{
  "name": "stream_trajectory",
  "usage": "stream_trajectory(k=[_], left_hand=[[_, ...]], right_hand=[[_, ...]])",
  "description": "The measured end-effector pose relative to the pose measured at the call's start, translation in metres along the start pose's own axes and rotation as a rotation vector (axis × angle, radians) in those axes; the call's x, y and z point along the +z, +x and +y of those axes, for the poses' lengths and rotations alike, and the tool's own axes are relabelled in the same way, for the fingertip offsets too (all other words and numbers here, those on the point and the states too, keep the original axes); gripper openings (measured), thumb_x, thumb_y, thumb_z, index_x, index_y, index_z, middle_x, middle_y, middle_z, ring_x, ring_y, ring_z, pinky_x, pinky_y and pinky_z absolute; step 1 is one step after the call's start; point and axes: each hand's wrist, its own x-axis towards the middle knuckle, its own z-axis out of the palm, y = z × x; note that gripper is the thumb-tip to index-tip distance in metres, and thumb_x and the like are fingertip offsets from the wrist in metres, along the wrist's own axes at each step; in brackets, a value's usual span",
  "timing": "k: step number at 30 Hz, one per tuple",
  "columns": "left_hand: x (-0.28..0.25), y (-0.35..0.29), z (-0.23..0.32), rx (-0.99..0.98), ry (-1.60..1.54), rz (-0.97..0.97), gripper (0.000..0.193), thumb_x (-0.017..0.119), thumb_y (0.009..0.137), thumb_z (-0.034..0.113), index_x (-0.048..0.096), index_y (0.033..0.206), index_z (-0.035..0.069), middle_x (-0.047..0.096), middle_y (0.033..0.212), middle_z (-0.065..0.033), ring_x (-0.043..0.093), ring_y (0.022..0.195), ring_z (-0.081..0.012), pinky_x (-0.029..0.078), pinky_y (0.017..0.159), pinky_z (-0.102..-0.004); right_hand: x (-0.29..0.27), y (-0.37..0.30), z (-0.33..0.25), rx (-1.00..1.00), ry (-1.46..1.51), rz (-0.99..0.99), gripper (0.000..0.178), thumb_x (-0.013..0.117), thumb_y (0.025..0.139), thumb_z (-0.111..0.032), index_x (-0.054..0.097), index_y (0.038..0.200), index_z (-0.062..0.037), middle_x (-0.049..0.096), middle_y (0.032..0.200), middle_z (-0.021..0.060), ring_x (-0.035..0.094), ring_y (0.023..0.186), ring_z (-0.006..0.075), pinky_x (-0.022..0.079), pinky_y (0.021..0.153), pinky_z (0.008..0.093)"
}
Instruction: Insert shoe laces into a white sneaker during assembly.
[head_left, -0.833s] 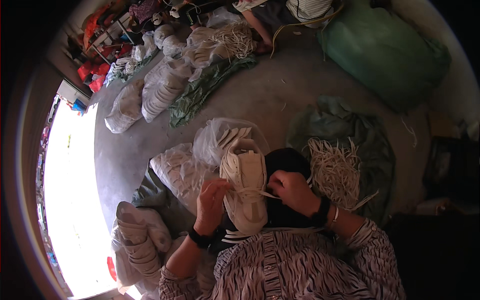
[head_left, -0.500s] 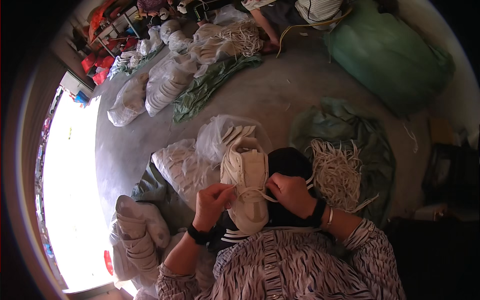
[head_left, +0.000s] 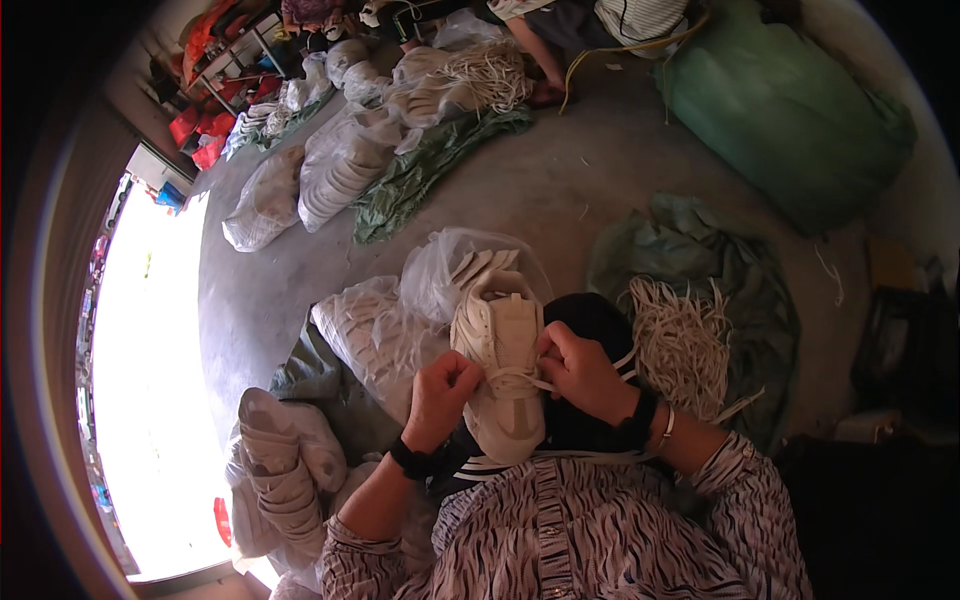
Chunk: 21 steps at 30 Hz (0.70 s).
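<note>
A cream sneaker [head_left: 512,415] lies on my lap, its toe pointing toward me and its ankle opening away. A pale shoelace [head_left: 514,377] crosses the lower eyelets in a short band. My left hand [head_left: 442,396] is closed at the shoe's left edge, pinching one side of the lace. On the opposite edge my right hand [head_left: 582,374] grips the lace's other side between thumb and fingers. The fingertips partly hide the eyelets beneath them. Higher up, the tongue shows and the upper eyelets on the left have no lace through them.
Right of my lap, a heap of loose laces [head_left: 682,345] sits on a green sack [head_left: 765,300]. Clear bags of shoe parts [head_left: 375,325] stand ahead; more stacked parts [head_left: 275,480] lie left. Farther off are filled bags [head_left: 345,165], a bulging green sack [head_left: 780,120] and other people.
My left hand has closed in tighter at the shoe's edge, and my right hand has shifted slightly up. The lace lies flatter across the shoe. The whole view has drifted slightly.
</note>
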Motion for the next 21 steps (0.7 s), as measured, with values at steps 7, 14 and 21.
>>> stream_trajectory(k=[7, 14, 21], left_hand=[[0.004, 0.011, 0.034, 0.453, 0.835, 0.025, 0.009, 0.064, 0.076, 0.012, 0.058, 0.080, 0.007, 0.055, 0.074, -0.0043, 0.056, 0.071, -0.0239, 0.046, 0.064, -0.0364], [-0.012, 0.033, 0.072, 0.855, 1.070, -0.212, 0.028, 0.072, 0.065, 0.015, 0.058, 0.089, 0.011, 0.053, 0.108, -0.0044, 0.048, 0.109, -0.0265, 0.042, 0.090, -0.0385], [-0.021, 0.058, 0.082, 0.848, 1.290, -0.654, 0.017, 0.068, 0.070, 0.022, 0.061, 0.082, 0.011, 0.053, 0.094, -0.0037, 0.050, 0.096, -0.0233, 0.048, 0.078, -0.0364]], right_hand=[[-0.021, 0.008, -0.013, -0.105, -0.336, -0.280, 0.023, 0.059, 0.080, -0.005, 0.047, 0.100, -0.0050, 0.060, 0.069, 0.0088, 0.060, 0.062, 0.0177, 0.044, 0.057, 0.0311], [-0.030, 0.023, -0.023, -0.708, -0.936, -0.210, 0.009, 0.060, 0.070, -0.013, 0.058, 0.078, -0.0109, 0.055, 0.078, 0.0050, 0.056, 0.081, 0.0195, 0.044, 0.063, 0.0320], [-0.026, 0.044, -0.004, -0.799, -0.744, -0.338, 0.006, 0.060, 0.068, -0.013, 0.057, 0.068, -0.0078, 0.053, 0.082, 0.0075, 0.056, 0.084, 0.0229, 0.049, 0.062, 0.0357]])
